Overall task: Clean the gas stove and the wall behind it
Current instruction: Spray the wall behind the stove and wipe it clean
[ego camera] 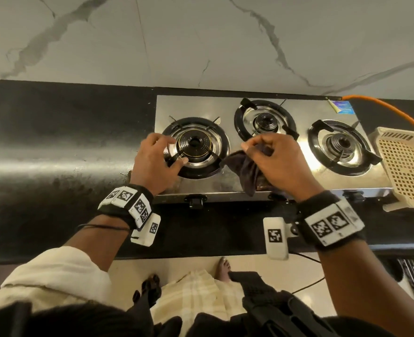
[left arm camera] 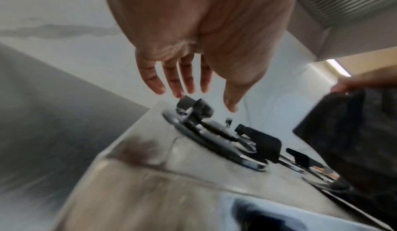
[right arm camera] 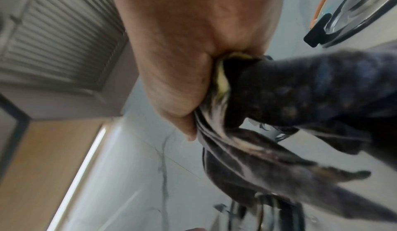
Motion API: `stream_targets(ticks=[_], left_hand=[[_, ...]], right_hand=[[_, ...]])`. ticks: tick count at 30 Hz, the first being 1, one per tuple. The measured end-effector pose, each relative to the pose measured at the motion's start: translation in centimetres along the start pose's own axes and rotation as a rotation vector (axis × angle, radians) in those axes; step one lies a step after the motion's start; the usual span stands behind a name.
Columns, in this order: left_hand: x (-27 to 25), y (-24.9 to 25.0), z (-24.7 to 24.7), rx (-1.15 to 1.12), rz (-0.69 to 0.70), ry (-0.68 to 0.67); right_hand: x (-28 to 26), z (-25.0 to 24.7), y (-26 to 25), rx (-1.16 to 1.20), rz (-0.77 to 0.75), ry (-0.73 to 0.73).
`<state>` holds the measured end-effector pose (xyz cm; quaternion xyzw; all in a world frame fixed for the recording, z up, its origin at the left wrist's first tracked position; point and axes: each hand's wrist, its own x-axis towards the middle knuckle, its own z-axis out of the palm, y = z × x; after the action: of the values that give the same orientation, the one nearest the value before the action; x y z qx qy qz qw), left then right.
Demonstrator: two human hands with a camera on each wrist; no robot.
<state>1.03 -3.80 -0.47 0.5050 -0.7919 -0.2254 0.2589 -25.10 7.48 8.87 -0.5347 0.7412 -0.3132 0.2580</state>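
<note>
A steel three-burner gas stove (ego camera: 227,113) stands on a black counter against the marble wall (ego camera: 201,45). My left hand (ego camera: 169,149) hovers over the left burner (ego camera: 195,143). Its fingers (left arm camera: 178,88) are straight and spread, just above a black prong of the pan support (left arm camera: 193,105), and it holds nothing. My right hand (ego camera: 257,148) pinches a dark cloth (ego camera: 247,173) between the left and middle burners. The cloth (right arm camera: 290,99) hangs bunched from that grip down onto the stove top.
A cream perforated plastic basket (ego camera: 405,166) leans on the stove's right end. An orange gas hose (ego camera: 391,108) runs off at the back right. Black knobs (ego camera: 195,200) line the stove's front. The black counter (ego camera: 67,142) stretches to the left.
</note>
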Motion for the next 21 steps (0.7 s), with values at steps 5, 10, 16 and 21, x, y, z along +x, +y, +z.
stream_targets(ticks=[5,10,16,21], left_hand=[[0.3,7.3,-1.4,-0.369,0.133,-0.275],[-1.9,13.5,1.0,-0.796,-0.08,-0.798],[-2.7,13.9,5.4,-0.758,-0.264,-0.663],[-1.3,15.7,7.1,-0.877,-0.412,-0.516]], right_hand=[[-1.6,-2.7,-2.3,0.443,0.048,0.107],[-2.1,-1.9,-0.2,0.852,0.223,0.256],[-4.1,-1.9,4.7,0.413,0.123,0.21],[-5.3,-3.2,8.0,0.245,-0.099,-0.007]])
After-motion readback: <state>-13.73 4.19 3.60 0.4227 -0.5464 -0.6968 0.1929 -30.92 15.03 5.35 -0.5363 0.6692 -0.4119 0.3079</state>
